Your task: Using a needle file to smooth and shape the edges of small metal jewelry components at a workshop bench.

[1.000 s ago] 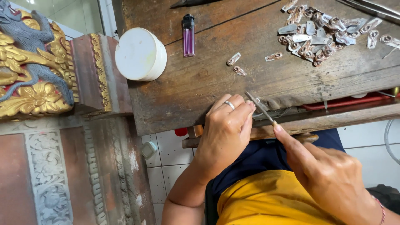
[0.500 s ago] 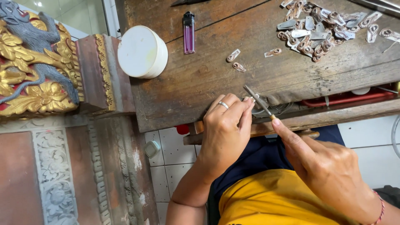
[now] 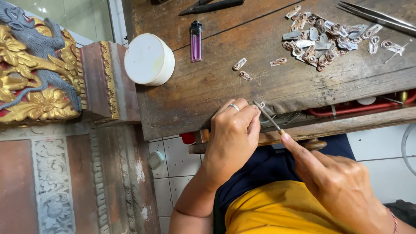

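A: Left hand (image 3: pixel 234 134)?

B: It is seen at the near edge of the desk (image 3: pixel 208 86), a ring (image 3: pixel 234 106) on one finger. The fingers (image 3: pixel 253 119) are curled shut and pinched on a small metal piece (image 3: pixel 261 104), held against the desk edge. Most of that piece is hidden by the fingertips.

A: Right hand (image 3: pixel 342 190)?

B: It is placed lower right, above the lap. A thin file (image 3: pixel 266 116) is gripped in it, the forefinger laid along the handle end. The other fingers are folded under, and how tightly they close cannot be told. The file is tilted up and left, its tip touching the piece at the left fingertips.

A: Other items on the desk?

B: A heap of similar metal pieces (image 3: pixel 325 39) is noted at the far right, well apart from the hands. Three loose pieces (image 3: pixel 242 69) are seen between the heap and a purple lighter (image 3: pixel 196 41). A white round tub (image 3: pixel 149 59) is set at the left corner. Tweezers (image 3: pixel 377 17) lie at the top right, a dark tool (image 3: pixel 212 6) at the top edge.

A: Surroundings?

B: A gilded carving (image 3: pixel 39 73) is recorded to the left of the desk. A red hose (image 3: pixel 355 110) is seen under the desk edge. White floor tiles (image 3: pixel 173 173) are visible below.
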